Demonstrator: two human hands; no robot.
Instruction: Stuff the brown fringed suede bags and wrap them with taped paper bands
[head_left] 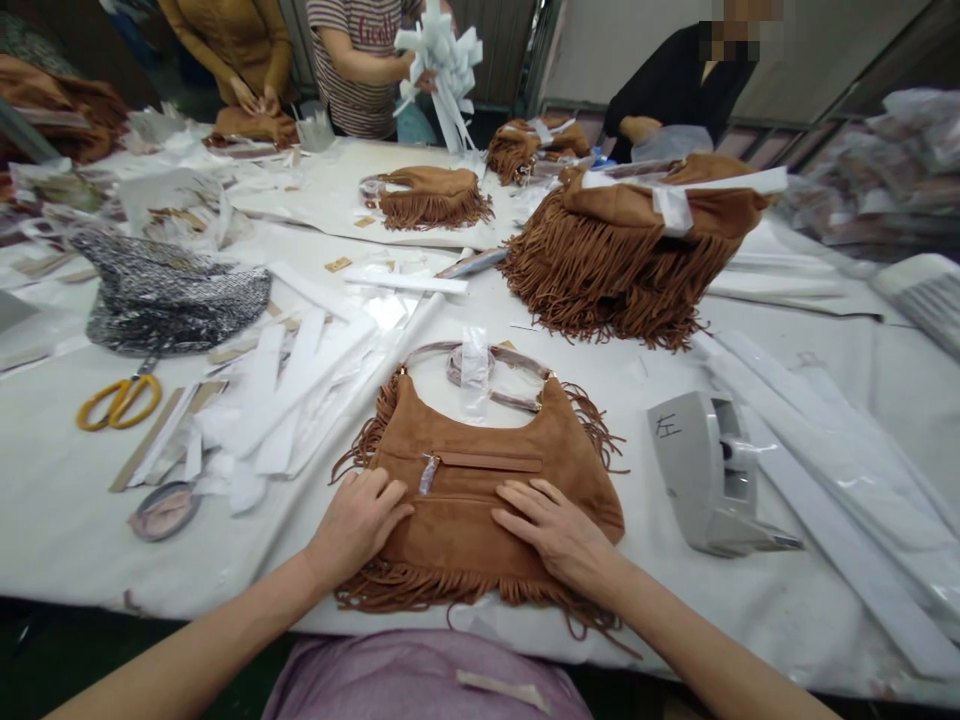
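A brown suede-like handbag (pixel 465 535) with fringe lies flat in front of me, its zip side up. Its short zip (pixel 491 462) has a wrapped pull at the left end. The handle (pixel 431 348) arches away from me, and a strip of clear wrap (pixel 474 370) crosses it. On the bag's left side rests my left hand (pixel 364 522), fingers slightly bent and pointing inward. My right hand (pixel 559 532) lies on the right half with its fingers spread. Both hands touch the bag's surface, and neither is closed around anything visible.
Stacked fringed bags (pixel 630 250) stand behind at right. A grey tape dispenser (pixel 701 475) sits right of my bag. Yellow-handled scissors (pixel 120 400), a tape roll (pixel 163 510) and white strips (pixel 277 400) lie left. Several people work across the table; one holds white strips (pixel 442 65).
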